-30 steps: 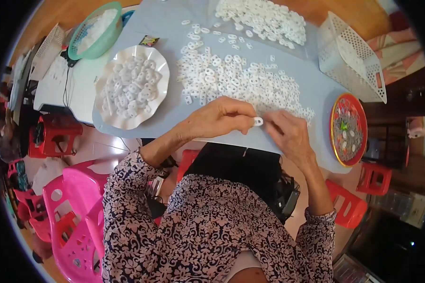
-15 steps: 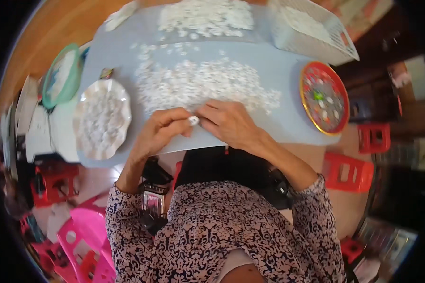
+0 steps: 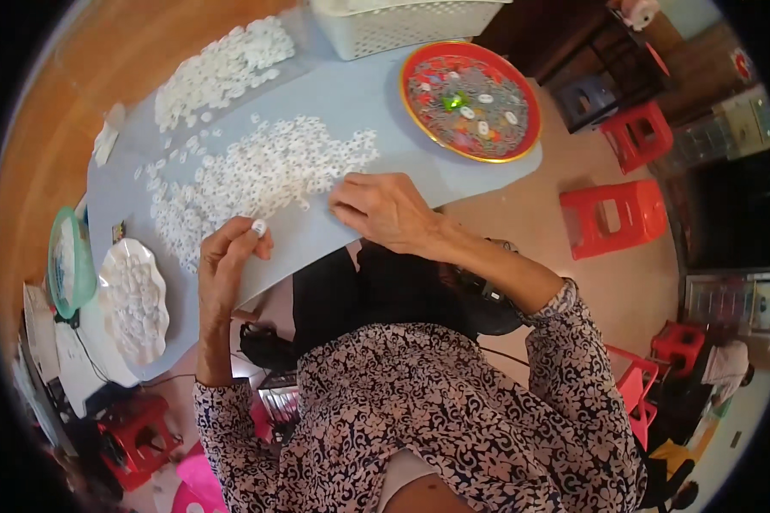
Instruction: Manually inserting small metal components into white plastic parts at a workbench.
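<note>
Fingertips: our left hand [image 3: 227, 256] pinches one small white ring [image 3: 258, 227] between thumb and forefinger, held just above the near edge of the grey-blue table [image 3: 351, 103], left of centre in the frame.
Other hand: our right hand [image 3: 385, 209] lies palm down on the table, fingers together and reaching toward the heap; we cannot tell whether it holds anything.
Heap: the loose white rings [image 3: 257, 175] lie spread across the middle of the table, touching our right fingertips; a second white pile [image 3: 222, 73] sits well apart at the upper left.
Done so far: the scalloped white dish [image 3: 135, 299] at the left edge is already filled with rings, which we judge to be the sorted share.
Left to do: both piles look far larger than the dish's load, so we judge the work to be at an early or middle stage.
Around: a red tray [image 3: 471, 100] of small mixed pieces at upper centre, a white perforated basket [image 3: 402, 26] at the top, a green-rimmed bowl [image 3: 68, 261] at far left, red plastic stools [image 3: 616, 214] on the floor at right.
In the way: nothing lies between our left hand and the dish.
</note>
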`<state>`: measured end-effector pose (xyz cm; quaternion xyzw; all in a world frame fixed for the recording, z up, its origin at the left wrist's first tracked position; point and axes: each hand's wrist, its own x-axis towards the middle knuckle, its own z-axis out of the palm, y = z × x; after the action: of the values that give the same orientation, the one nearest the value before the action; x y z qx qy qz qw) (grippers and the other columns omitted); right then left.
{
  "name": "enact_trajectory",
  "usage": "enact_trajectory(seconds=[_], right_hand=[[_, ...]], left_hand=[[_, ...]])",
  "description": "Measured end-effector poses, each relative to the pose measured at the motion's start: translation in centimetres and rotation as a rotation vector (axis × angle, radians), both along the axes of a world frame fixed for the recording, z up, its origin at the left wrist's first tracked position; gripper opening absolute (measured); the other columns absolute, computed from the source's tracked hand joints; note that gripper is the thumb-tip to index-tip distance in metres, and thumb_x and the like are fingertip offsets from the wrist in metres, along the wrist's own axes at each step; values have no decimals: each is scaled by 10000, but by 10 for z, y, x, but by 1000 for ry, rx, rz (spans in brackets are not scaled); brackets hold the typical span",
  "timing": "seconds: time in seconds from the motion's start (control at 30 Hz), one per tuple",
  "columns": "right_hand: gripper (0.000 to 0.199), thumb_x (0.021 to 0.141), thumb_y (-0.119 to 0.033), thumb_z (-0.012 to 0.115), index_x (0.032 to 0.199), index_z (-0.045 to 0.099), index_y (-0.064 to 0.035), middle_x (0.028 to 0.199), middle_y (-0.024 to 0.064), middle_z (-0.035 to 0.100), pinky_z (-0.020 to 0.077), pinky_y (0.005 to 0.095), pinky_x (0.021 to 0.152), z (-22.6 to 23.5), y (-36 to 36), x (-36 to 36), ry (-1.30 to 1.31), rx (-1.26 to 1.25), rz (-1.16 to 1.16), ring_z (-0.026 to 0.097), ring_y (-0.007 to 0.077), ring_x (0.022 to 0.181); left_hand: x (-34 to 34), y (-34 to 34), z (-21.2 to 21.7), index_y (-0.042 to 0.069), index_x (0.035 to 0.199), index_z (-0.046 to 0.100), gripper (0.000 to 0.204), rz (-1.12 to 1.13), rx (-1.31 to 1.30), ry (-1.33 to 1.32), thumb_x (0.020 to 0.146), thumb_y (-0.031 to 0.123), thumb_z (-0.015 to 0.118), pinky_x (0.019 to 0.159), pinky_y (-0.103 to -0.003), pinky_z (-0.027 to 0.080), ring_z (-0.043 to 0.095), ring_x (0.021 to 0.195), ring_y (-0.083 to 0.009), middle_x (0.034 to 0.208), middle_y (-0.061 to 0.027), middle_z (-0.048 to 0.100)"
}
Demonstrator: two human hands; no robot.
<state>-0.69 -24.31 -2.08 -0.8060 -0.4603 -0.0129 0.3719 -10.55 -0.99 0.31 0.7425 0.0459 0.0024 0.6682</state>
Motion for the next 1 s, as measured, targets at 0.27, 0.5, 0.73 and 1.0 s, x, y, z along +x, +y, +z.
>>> enact_trajectory(seconds=[0.27, 0.5, 0.73, 1.0], right_hand=[[67, 785, -69, 643, 844, 621, -48, 763, 107, 619, 499, 343, 600, 25, -35, 39, -197, 205, -160, 617, 251, 638], [136, 788, -156, 590, 787, 652, -35, 781, 178, 638, 507, 456, 662, 37, -148, 156, -262, -100, -669, 630, 364, 727], [159, 755, -163, 609, 714, 679, -27, 735, 221, 639, 520, 457, 678, 20, -174, 191, -101, -388, -635, 644, 382, 720], [129, 739, -175, 638, 751, 705, -65, 786, 205, 665, 532, 447, 714, 20, -171, 203, -83, -510, -678, 665, 353, 771]], left_hand=[[19, -10, -7, -22, 829, 591, 218, 6, -88, -77, 920, 126, 459, 732, -270, 418, 522, 730, -131, 709, -43, 554], [76, -30, 0, 10, 757, 560, 242, 33, -70, -150, 924, 166, 481, 737, -266, 380, 507, 766, -136, 710, -44, 542], [105, -31, -9, 19, 736, 549, 255, -14, -191, -194, 931, 161, 468, 750, -266, 380, 498, 765, -133, 696, -38, 527], [108, -30, -17, 9, 737, 557, 264, -24, -193, -146, 934, 161, 470, 744, -263, 397, 505, 745, -128, 701, -31, 532]])
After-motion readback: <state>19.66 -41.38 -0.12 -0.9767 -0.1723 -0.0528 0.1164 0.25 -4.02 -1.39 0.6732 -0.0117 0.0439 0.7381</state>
